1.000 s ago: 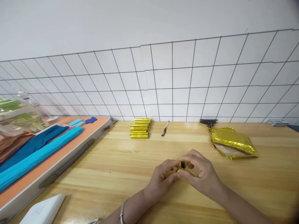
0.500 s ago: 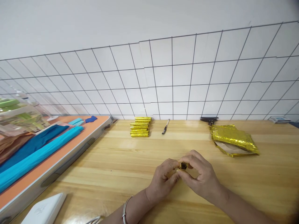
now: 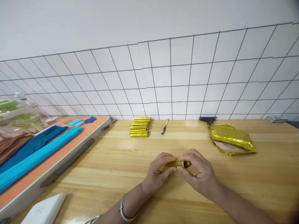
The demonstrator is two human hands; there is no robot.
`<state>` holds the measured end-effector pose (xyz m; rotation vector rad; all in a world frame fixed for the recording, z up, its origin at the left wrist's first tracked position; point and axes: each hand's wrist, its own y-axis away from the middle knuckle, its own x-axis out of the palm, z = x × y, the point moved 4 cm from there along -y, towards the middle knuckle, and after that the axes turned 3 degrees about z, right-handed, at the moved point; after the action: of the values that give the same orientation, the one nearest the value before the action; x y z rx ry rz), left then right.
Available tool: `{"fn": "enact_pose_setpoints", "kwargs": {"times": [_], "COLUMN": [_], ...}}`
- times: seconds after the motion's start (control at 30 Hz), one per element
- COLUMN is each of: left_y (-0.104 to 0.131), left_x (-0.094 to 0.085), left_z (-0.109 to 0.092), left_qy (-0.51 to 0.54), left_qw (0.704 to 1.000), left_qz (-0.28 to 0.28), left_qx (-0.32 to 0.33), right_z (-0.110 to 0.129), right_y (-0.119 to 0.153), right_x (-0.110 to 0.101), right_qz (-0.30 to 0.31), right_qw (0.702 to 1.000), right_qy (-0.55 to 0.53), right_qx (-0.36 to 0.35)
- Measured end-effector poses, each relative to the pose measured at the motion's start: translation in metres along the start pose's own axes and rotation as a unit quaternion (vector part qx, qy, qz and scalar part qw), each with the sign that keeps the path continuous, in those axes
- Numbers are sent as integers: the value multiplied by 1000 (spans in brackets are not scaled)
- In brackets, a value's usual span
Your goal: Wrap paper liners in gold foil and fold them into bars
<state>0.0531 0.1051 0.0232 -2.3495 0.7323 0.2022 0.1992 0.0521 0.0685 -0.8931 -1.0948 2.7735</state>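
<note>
A small gold foil tube (image 3: 178,164) with a dark open end is held just above the wooden table. My left hand (image 3: 157,171) pinches its left part between thumb and fingers. At the other end, by the opening, my right hand (image 3: 201,171) grips it the same way. The fingers of both hands cover parts of the tube. Ahead and to the left lies a row of several gold foil strips or tubes (image 3: 139,128), side by side. A pile of flat gold foil pieces (image 3: 230,134), brownish inside, lies to the right.
A pen (image 3: 164,127) lies near the wall, and a black clip-like object (image 3: 208,119) sits behind the gold pile. On the left is an orange-topped surface (image 3: 67,141) with rolled blue cloth (image 3: 44,148). A white flat device (image 3: 44,209) stands at the front left.
My left hand has shifted slightly left and up, and more of the tube's side shows between the hands. My right hand keeps its grip. The view has shifted slightly.
</note>
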Motion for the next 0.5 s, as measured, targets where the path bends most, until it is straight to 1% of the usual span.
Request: {"fn": "enact_pose_setpoints", "kwargs": {"times": [0.13, 0.27, 0.5], "left_y": [0, 2, 2], "left_x": [0, 2, 4], "left_z": [9, 12, 11], "left_qy": [50, 79, 62], "left_qw": [998, 995, 996], "left_qz": [5, 0, 7], "left_qx": [-38, -60, -68], "right_z": [-3, -7, -10], "right_y": [0, 1, 3], "right_x": [-1, 0, 1], "right_qz": [-13, -7, 4], "right_qw": [1000, 1000, 999], "right_qy": [2, -4, -25], "right_qx": [4, 18, 26]}}
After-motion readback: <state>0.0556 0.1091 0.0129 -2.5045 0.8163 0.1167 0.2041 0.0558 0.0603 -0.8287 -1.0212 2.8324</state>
